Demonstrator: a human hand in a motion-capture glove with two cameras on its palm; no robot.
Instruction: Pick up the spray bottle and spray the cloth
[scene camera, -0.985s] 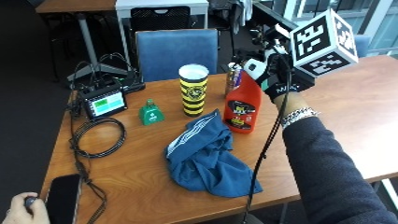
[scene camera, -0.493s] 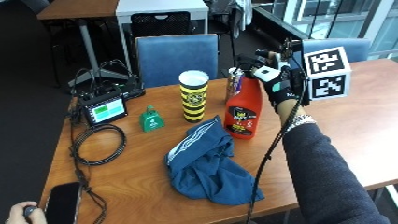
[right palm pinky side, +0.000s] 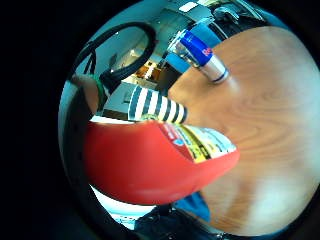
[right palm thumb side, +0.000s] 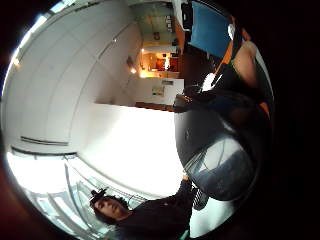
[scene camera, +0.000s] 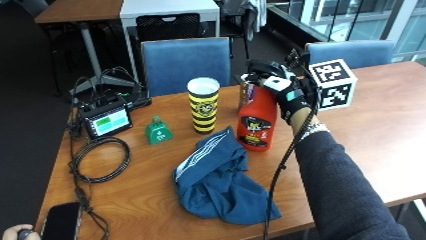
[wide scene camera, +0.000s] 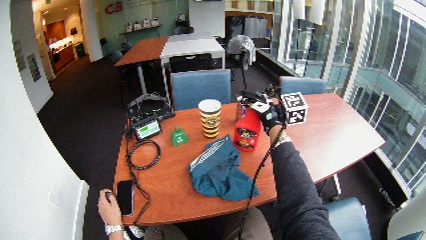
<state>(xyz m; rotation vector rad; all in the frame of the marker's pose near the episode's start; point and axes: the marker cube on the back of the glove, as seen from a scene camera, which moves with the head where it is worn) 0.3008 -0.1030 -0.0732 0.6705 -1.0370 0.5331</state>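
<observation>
Fingers (scene camera: 269, 80) of the gloved right hand (scene camera: 287, 93) are curled over the top of the red bottle (scene camera: 257, 120), around the sprayer head and neck, so the hand is gripping it up top. Bottle body hangs below the fingers, upright, and its base looks to be on the tabletop (scene camera: 373, 125), tho can't say 100% it's touching. Palm sits against the bottle's side that faces away from the cup.

Cloth (scene camera: 219, 180) is a blue crumpled heap on the tabletop, nearer the person than the bottle, its upper edge right beside the bottle's base, maybe touching it. Yellow/black striped cup (scene camera: 203, 104) stands upright just beside the bottle. Little green bell (scene camera: 158, 131) is further along past the cup, then a small device w/ a green screen (scene camera: 106, 120) and a coiled black cable (scene camera: 100, 159). Phone (scene camera: 61, 222) lies near the tabletop corner by the person's bare hand (scene camera: 16, 232).

Little finger side palm view: red bottle (right palm pinky side: 150, 160) w/ its yellow label fills most of it, so it's close to the palm. Striped cup (right palm pinky side: 155, 106) is behind it, and a blue can (right palm pinky side: 202, 54) stands on the wood further off.
</observation>
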